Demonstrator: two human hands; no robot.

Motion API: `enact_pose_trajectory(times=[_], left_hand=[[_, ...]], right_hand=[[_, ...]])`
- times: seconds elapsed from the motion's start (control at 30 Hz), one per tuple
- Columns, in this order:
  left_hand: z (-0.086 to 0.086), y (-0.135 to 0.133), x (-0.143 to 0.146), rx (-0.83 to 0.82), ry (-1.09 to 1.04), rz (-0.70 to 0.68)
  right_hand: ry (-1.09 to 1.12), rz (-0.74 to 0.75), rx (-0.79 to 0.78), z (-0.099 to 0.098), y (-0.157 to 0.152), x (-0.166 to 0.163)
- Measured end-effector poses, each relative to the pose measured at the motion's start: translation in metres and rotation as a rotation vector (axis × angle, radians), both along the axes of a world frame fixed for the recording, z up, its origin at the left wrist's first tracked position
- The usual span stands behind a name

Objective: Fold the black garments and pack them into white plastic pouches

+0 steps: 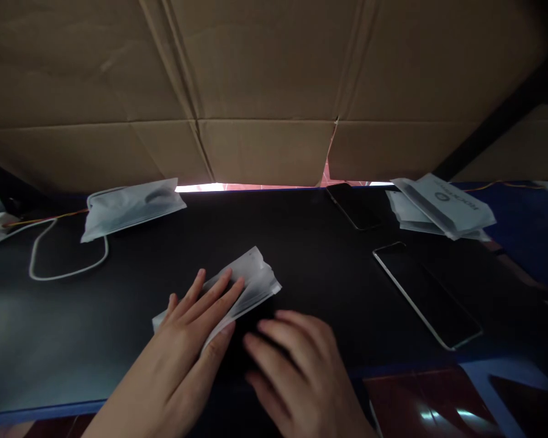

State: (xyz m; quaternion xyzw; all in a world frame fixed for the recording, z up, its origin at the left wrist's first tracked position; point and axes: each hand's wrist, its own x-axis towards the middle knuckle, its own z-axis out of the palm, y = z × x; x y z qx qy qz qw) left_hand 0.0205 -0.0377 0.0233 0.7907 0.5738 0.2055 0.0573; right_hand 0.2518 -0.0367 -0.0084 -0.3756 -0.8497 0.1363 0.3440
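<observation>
My left hand (189, 331) lies flat, fingers stretched out, on a small frosted white plastic pouch (251, 277) that rests on the black table mat (301, 255). Beside it, my right hand (296, 365) rests on the mat with fingers extended and slightly curled, palm down; a dark flat object may lie under it, but I cannot make it out. The pouch's far end sticks out past my left fingertips.
A phone (427, 295) lies screen up at the right, another dark phone (354, 205) farther back. White pouches are stacked at the back right (441, 204); one larger pouch (130, 207) and a white cable (68, 261) lie at the left. Cardboard sheets (265, 85) wall off the back.
</observation>
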Motion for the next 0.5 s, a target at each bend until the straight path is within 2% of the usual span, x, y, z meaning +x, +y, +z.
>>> enact_pose_trajectory(times=[0.07,0.1,0.2,0.3,0.4,0.5], left_hand=[[0.0,-0.006,0.001,-0.052,-0.021,0.013],[0.001,-0.008,0.001,-0.082,-0.029,0.02],[0.004,-0.013,0.005,-0.126,-0.038,0.008],[0.006,-0.01,0.013,-0.1,-0.011,-0.048],[0.006,-0.006,0.023,-0.002,0.09,-0.114],[0.005,-0.007,0.029,0.099,0.194,-0.149]], right_hand=[[0.051,-0.202,-0.145,-0.008,-0.003,0.007],[0.07,-0.246,-0.248,-0.011,-0.003,0.007],[0.216,-0.226,-0.518,-0.013,0.002,-0.001],[0.574,-0.222,-0.699,-0.009,0.012,-0.015],[0.836,-0.278,-0.763,-0.003,0.022,-0.027],[0.778,-0.43,-0.719,0.001,0.03,-0.034]])
